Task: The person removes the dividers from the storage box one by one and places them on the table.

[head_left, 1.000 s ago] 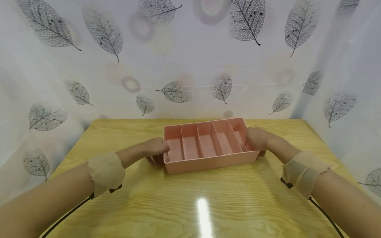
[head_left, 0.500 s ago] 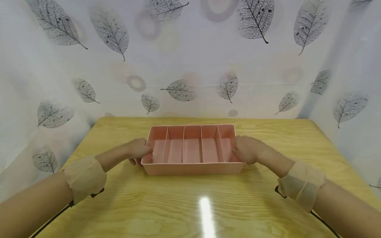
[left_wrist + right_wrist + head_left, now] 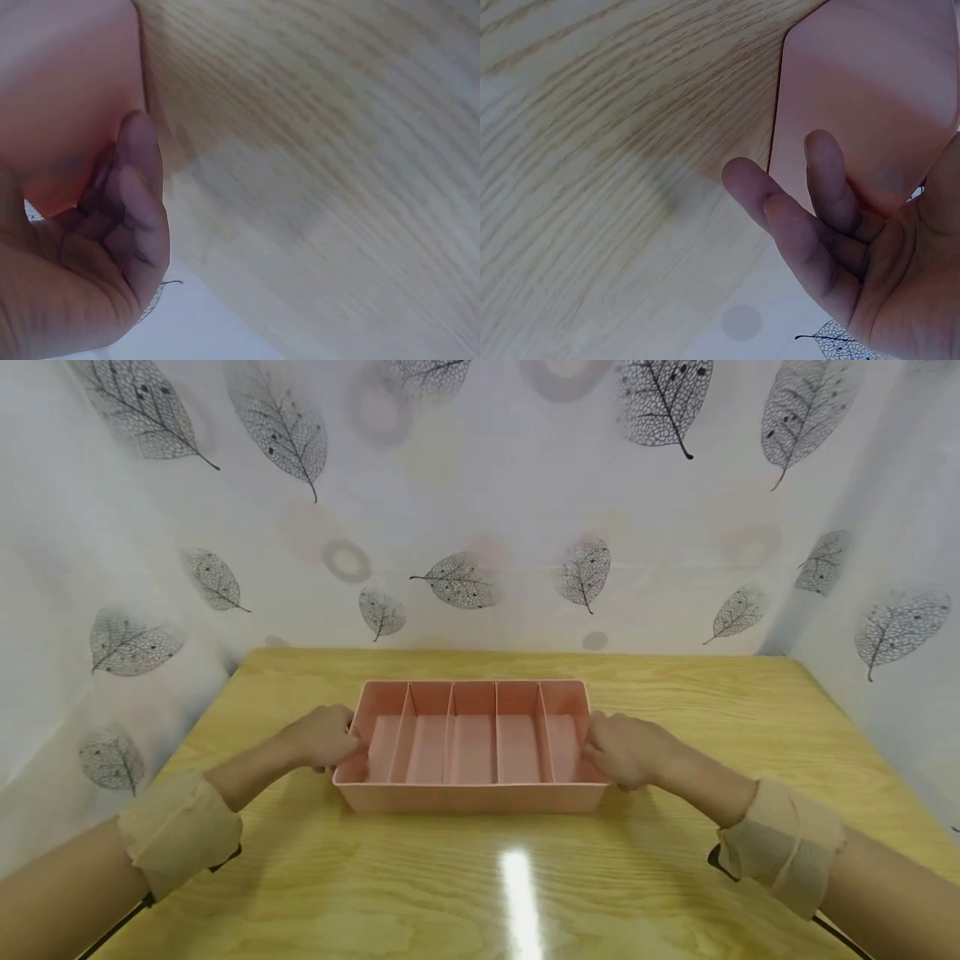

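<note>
A pink divided tray [image 3: 472,799] with several compartments in a row sits on the wooden table, its long side facing me in the head view. My left hand [image 3: 324,739] grips its left end wall, thumb over the rim and fingers outside. At the opposite end, my right hand [image 3: 626,752] holds the right wall with the thumb side over the rim. The left wrist view shows the curled fingers of the left hand [image 3: 112,247] against the tray's outer wall [image 3: 67,90]. Seen from the right wrist, the right hand's [image 3: 840,240] lower fingers are loosely bent beside the wall.
The wooden table [image 3: 375,877] extends around the tray on all sides. Behind it and at both sides hangs a white curtain [image 3: 510,468] printed with leaves. Bands on both forearms hold cameras with black cables [image 3: 112,931].
The tray has shifted left and toward me, and turned from slanted to square with the table's edge. Both hands have travelled with it, still holding its ends.
</note>
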